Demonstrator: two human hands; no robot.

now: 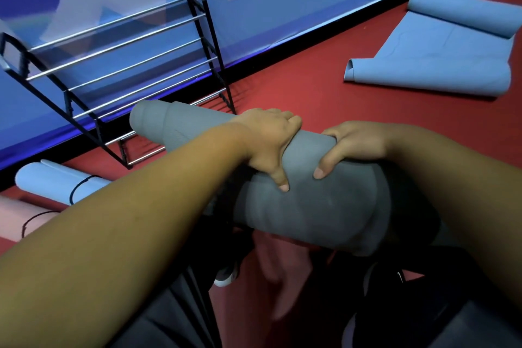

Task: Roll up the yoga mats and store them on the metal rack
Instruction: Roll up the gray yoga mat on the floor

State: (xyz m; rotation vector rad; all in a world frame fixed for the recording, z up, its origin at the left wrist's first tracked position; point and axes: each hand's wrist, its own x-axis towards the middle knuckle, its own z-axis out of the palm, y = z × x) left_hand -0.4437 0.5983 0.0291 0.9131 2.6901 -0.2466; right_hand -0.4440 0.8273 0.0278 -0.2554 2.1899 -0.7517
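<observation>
Metal rack (pixel 118 45) stands at the floor's wall edge, ahead-left of the hands. Rolled grey mat (pixel 310 206) is held off the floor, its long axis aimed at the rack and its far end near the lower rails. Left hand (pixel 268 144) grips it nearer the rack; right hand (pixel 356 144) grips just behind.

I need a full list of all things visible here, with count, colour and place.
grey yoga mat: one, grey, rolled, held before the rack
metal rack: one, black frame, silver bars, by the wall
open mat: one, light blue, partly unrolled, floor upper right
strapped blue mat: one, light blue, rolled, floor lower left
pink mat: one, pink, rolled, far left edge
floor: one, red
wall: one, blue, behind the rack
left hand: one, gripping the grey yoga mat
right hand: one, gripping the grey yoga mat
</observation>
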